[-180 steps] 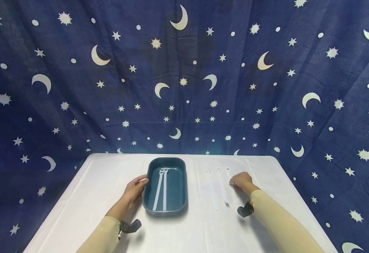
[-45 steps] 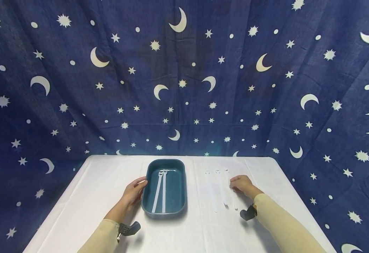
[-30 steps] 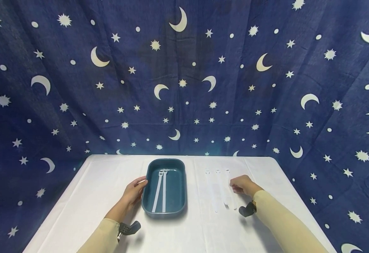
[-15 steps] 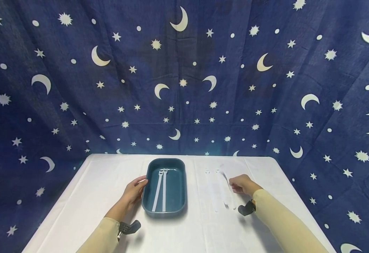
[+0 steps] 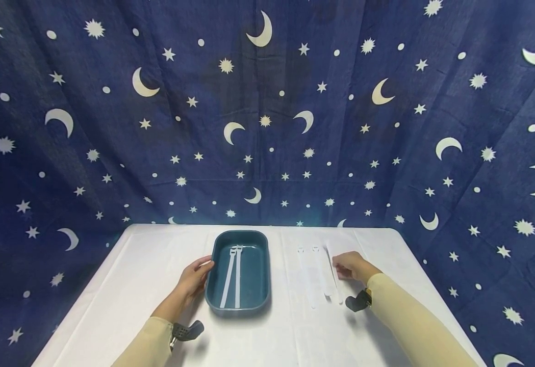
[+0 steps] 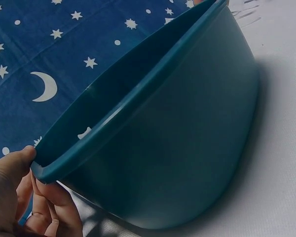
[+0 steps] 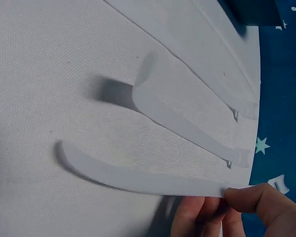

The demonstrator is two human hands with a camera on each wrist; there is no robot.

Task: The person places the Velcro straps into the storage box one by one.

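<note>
My left hand point(image 5: 193, 279) grips the left rim of a dark teal bin point(image 6: 187, 113), thumb over the edge and fingers underneath. Two white straps with slotted heads, one strap point(image 5: 227, 280) slanting beside a straighter strap point(image 5: 238, 280), lie inside it. Right of the bin, my right hand point(image 5: 351, 266) pinches a third white strap point(image 7: 138, 182) between thumb and fingers close to its slotted head. That head is raised off the table, while the rounded tail curves away. Alongside lie a strap with a curled-up tail point(image 7: 182, 123) and a flatter strap point(image 7: 187, 64).
A white cloth covers the table point(image 5: 157, 244), and the straps blend into it in the head view. Behind and at both sides hangs a dark blue curtain point(image 5: 267, 204) with moons and stars. Each wrist wears a dark camera mount, such as the right mount point(image 5: 358, 302).
Over these seconds the right hand has taken hold of the rightmost strap. Its head end has lifted and twisted leftward, so it shows nearly edge-on. The left hand and bin have stayed put.
</note>
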